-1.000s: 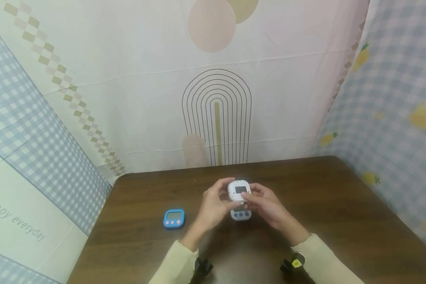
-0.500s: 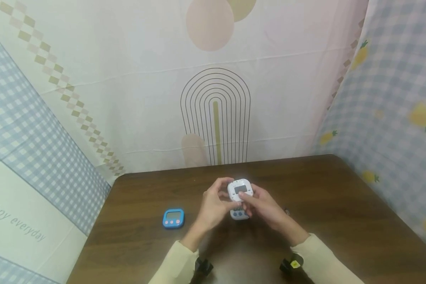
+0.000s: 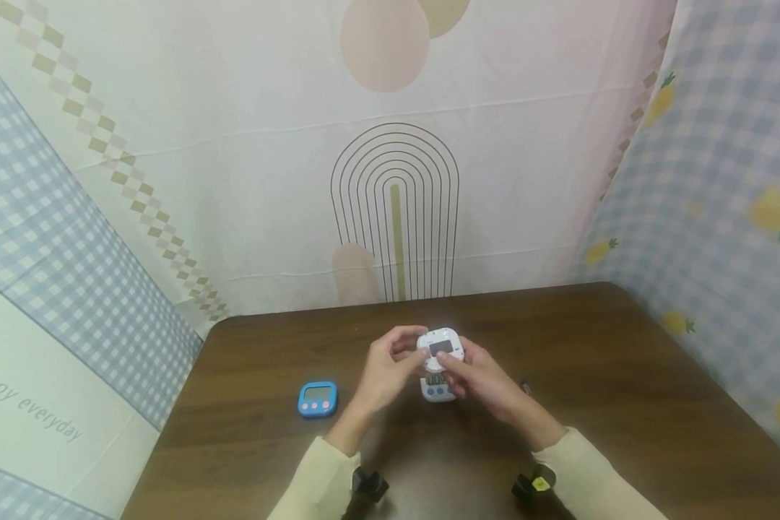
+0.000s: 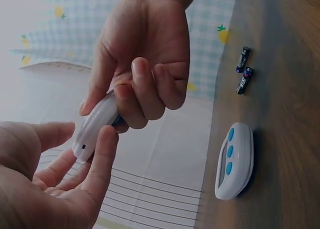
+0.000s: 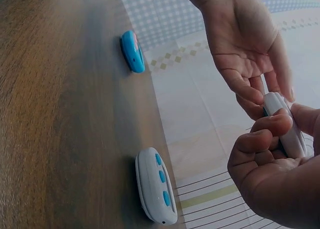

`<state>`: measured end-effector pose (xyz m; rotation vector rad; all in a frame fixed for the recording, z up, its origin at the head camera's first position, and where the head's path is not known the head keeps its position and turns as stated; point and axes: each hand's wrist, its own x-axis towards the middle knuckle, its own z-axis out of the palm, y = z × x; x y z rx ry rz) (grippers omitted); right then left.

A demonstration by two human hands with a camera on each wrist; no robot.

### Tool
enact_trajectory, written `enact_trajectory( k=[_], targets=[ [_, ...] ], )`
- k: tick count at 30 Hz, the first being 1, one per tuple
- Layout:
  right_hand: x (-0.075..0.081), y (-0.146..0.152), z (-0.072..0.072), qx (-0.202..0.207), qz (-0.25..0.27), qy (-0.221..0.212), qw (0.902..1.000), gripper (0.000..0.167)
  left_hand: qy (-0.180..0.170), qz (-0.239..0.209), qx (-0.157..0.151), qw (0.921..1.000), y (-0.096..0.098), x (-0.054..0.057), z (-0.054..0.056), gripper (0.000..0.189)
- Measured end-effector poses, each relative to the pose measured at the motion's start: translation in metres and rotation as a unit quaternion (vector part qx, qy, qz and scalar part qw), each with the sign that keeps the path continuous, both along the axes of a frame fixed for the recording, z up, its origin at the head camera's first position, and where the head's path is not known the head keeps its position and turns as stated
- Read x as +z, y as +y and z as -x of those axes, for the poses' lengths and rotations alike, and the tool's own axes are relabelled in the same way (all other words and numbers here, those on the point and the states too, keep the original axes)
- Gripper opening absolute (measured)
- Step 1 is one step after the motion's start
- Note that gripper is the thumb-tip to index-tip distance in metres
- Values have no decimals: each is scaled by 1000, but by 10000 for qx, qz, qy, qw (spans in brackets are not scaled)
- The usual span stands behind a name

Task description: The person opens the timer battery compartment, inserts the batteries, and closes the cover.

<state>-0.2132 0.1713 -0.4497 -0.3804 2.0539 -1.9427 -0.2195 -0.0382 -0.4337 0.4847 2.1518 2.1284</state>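
Observation:
A white digital timer (image 3: 448, 337) is held up off the table, its back with a dark rectangular patch turned toward me. My right hand (image 3: 490, 383) grips its right side, thumb on the back by the dark patch and fingers curled behind. From the left, my left hand (image 3: 385, 370) pinches the opposite edge between thumb and fingers. Beneath them on the table lies a second white timer (image 3: 437, 393) with blue buttons, its top partly covered by the hands in the head view. Two small dark batteries (image 4: 243, 70) rest on the table past it in the left wrist view.
A blue timer (image 3: 317, 399) with pink buttons lies left of my left hand on the brown wooden table (image 3: 253, 455). Patterned cloth (image 3: 286, 180) hangs behind the table and along both sides. Black wrist mounts (image 3: 370, 485) sit at my cuffs.
My left thumb has moved up onto the lower left of the timer's back. The held timer has tilted slightly and shifted a little right. The things on the table stay put.

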Motion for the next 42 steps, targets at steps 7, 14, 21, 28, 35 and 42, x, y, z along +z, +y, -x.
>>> enact_trajectory(
  k=[7, 14, 21, 28, 35, 42],
  targets=[
    [-1, 0, -1, 181, -28, 163, 9997, 41, -56, 86, 276, 9996, 2, -3, 0, 32],
    [-2, 1, 0, 451, 426, -38, 9981, 44, -32, 175, 432, 9989, 4, -2, -2, 29],
    [1, -1, -2, 600, 704, -404, 9949, 46, 37, 148, 527, 9985, 5, -1, -4, 28],
    [1, -2, -4, 591, 707, -502, 9945, 49, 106, 194, 612, 9979, 5, -1, -3, 29],
    [1, 0, -4, 469, 616, -513, 9957, 47, 145, 171, 631, 9978, 6, -1, -3, 30],
    [2, -2, -1, -233, 82, -336, 9991, 45, 227, 122, 892, 9957, 6, -2, -1, 31]
  ],
)
